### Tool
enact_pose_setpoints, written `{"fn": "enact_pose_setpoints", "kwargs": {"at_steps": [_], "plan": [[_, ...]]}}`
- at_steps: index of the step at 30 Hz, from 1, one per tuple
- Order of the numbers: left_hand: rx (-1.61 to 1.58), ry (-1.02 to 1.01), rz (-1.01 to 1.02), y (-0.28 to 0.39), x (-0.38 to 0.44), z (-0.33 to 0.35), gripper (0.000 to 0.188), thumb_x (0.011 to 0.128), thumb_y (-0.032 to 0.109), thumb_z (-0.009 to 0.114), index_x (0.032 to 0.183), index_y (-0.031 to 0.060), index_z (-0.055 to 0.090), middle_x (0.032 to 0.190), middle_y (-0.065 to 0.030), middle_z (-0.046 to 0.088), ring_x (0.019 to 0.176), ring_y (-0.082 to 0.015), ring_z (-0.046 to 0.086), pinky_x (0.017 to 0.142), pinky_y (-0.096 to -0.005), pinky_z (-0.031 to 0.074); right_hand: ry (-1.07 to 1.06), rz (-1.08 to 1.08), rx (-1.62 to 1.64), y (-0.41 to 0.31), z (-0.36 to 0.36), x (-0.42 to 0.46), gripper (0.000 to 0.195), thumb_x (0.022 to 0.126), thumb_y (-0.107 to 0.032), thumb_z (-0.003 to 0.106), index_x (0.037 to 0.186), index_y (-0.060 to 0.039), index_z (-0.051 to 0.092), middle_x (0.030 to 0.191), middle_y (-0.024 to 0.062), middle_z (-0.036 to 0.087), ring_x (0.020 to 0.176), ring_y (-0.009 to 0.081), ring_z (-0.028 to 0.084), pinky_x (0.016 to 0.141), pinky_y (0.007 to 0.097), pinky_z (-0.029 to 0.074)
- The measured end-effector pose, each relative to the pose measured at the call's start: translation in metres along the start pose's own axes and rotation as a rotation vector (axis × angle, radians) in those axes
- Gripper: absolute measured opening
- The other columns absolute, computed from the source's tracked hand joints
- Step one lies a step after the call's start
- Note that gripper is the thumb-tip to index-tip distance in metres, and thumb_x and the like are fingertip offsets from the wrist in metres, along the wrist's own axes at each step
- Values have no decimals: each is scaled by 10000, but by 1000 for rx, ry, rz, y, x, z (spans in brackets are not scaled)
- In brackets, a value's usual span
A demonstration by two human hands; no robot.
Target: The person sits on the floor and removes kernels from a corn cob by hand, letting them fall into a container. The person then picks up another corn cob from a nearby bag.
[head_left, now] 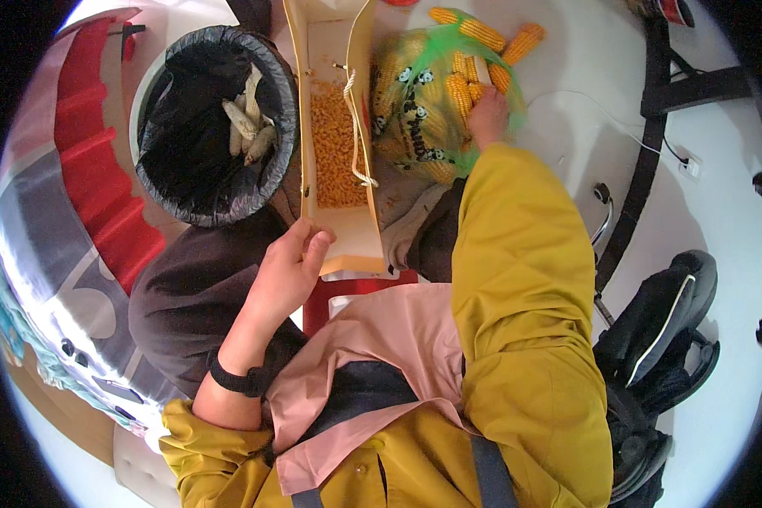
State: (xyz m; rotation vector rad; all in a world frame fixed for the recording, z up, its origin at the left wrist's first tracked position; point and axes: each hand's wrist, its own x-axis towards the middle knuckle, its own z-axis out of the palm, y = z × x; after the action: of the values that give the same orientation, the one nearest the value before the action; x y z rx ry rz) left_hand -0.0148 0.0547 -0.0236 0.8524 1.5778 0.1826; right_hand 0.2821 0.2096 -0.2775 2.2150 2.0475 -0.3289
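My right hand [489, 114] reaches into a green plastic bag [413, 127] printed with pandas. Its fingers touch the corn in the bag; whether they grip a cob cannot be told. Several ears of yellow corn [459, 95] show in the bag's opening. My left hand [295, 257] is beside the near end of a long cardboard box [349, 235], fingers curled, with nothing visible in it. Loose corn kernels [340, 152] cover part of the box's floor. A twisted rope [354, 136] hangs along its right wall. Stripped corncobs [244, 120] lie in a black-lined bin [184, 146] left of the box.
An ear of corn [524, 43] lies on the floor beyond the bag. At the right are a black bag [660, 336], a dark metal frame [641, 146] and a white cable [600, 111]. Red and grey bedding [89, 152] borders the left side.
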Motion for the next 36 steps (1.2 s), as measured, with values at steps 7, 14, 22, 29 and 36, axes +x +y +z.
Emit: {"fn": "enact_pose_setpoints", "kwargs": {"at_steps": [7,14,22,29,36], "plan": [[38,38,56,7,1,-1,205,876,170,451,929,-17,517,823,-146,597,769,-222,582,691,-300,448,38,24,11,7,-12,-5,429,692,-184,623,1062,-44,458,1039,192,477,947,369,472,836,442,384],[40,61,190,4,0,5,219,859,182,480,909,-27,523,781,-202,578,749,-297,590,677,-330,452,200,73,357,-12,-62,-14,535,616,-187,694,1090,-63,482,1005,166,546,924,345,525,773,432,430],[91,88,255,-5,-11,-2,297,889,249,407,893,-18,536,832,-130,593,828,-216,566,764,-306,419,91,108,1053,-38,-151,-54,491,665,-85,700,1091,-27,463,950,73,567,871,161,551,742,280,451],[-449,-29,103,-5,-27,-8,470,905,412,342,1087,-7,454,1017,-113,553,919,-193,538,797,-301,416,-190,-151,1606,-120,-228,-149,586,673,-51,697,1151,5,363,1010,89,518,900,158,529,771,273,451],[-1248,-69,380,-20,-34,-19,398,928,354,302,1125,28,420,1099,-94,501,1005,-196,501,850,-350,411,-507,-200,1665,-169,-234,-227,405,785,-9,561,1135,-41,359,1064,83,467,990,187,504,828,360,473]]}}
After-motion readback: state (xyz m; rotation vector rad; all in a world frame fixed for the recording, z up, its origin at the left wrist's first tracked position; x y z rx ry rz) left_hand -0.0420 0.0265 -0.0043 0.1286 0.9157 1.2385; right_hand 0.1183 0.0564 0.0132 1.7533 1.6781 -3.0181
